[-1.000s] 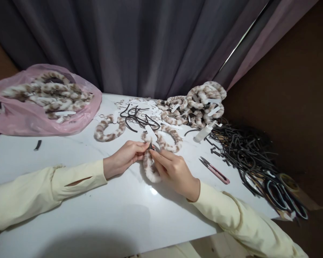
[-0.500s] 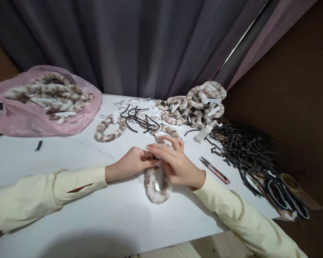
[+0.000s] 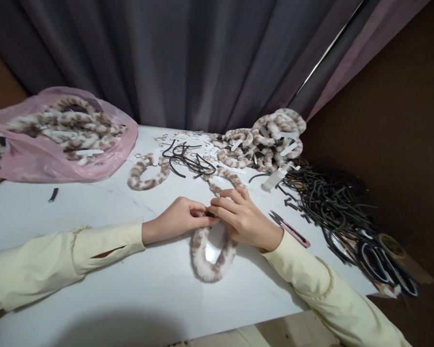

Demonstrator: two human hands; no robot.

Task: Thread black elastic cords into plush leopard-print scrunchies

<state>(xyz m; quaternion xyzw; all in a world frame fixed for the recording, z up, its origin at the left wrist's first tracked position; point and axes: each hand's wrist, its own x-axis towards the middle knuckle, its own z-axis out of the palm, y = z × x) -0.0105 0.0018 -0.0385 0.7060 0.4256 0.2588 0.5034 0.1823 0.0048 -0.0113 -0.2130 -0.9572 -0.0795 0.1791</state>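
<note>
A white and brown furry loop (image 3: 214, 270) hangs down from between my two hands, low over the white table. My left hand (image 3: 183, 218) pinches its upper end, where a bit of black tubing or cord shows between the fingertips. My right hand (image 3: 240, 217) has its fingers bent and closed at the same end, meeting the left fingertips. The exact join is hidden behind the fingers. Just beyond my right hand lies another furry loop (image 3: 235, 177). Pink-handled thread snips (image 3: 291, 229) rest to the right of my right hand.
A pink plastic bag (image 3: 121, 161) of furry loops stands at back left. One furry loop (image 3: 148, 182) and black cords (image 3: 188, 161) lie mid-table. Behind are a pile of loops (image 3: 275, 130) and a small white bottle (image 3: 275, 177). A black cord heap (image 3: 325, 202) fills the right edge.
My right hand has shifted slightly right and its raised fingers have curled in at the loop's end. The furry loop has spread wider. My left hand stays nearly in place.
</note>
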